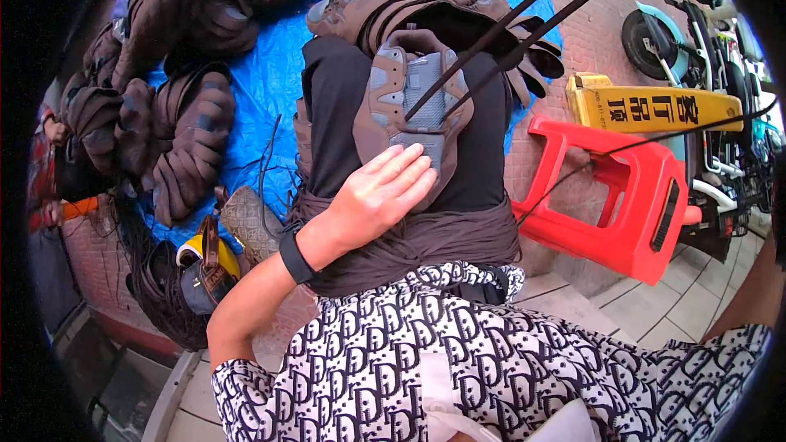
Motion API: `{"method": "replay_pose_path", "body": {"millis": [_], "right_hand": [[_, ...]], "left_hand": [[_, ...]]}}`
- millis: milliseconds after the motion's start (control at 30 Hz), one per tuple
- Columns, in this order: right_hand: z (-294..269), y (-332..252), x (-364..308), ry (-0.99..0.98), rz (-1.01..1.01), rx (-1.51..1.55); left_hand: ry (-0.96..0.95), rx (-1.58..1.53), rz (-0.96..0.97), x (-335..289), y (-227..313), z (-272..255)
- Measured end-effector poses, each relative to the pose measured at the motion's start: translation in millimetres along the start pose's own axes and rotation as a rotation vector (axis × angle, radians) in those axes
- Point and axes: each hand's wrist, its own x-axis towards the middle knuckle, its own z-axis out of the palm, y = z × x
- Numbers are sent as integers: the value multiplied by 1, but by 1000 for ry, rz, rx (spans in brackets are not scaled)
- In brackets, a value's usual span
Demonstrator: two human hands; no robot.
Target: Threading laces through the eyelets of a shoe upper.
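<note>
A brown and grey-blue shoe upper (422, 86) lies across my dark-trousered lap, with its toe part toward me. My left hand (385, 192) rests flat on its toe end, the fingers stretched out side by side. From the upper's middle, two strands of dark shoelace (524, 12) run taut up and to the right, out of the picture. My right hand is outside the view; only a bit of my right arm (752, 295) shows at the right rim. A thick bundle of dark laces (442, 241) lies over my lap, close to my waist.
More shoe uppers (385, 12) are piled beyond my knees on a blue tarp (270, 98). Nested stacks of uppers (192, 131) lie left. A red plastic stool (614, 196) and yellow sign (655, 106) stand right, near parked scooters (655, 41). Another person's hand (53, 127) shows far left.
</note>
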Motion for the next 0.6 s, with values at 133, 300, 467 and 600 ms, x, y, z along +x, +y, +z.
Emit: {"method": "replay_pose_path", "body": {"millis": [133, 300, 467, 600], "right_hand": [[-9, 14, -11, 20, 3, -12], [-20, 29, -23, 56, -4, -16], [-41, 32, -43, 122, -11, -60], [-50, 23, -54, 167, -50, -109]], "left_hand": [[-25, -5, 3, -6, -3, 1], [-69, 49, 26, 1, -3, -8], [-68, -417, -235, 32, -17, -58], [255, -795, -682, 66, -49, -84]]}}
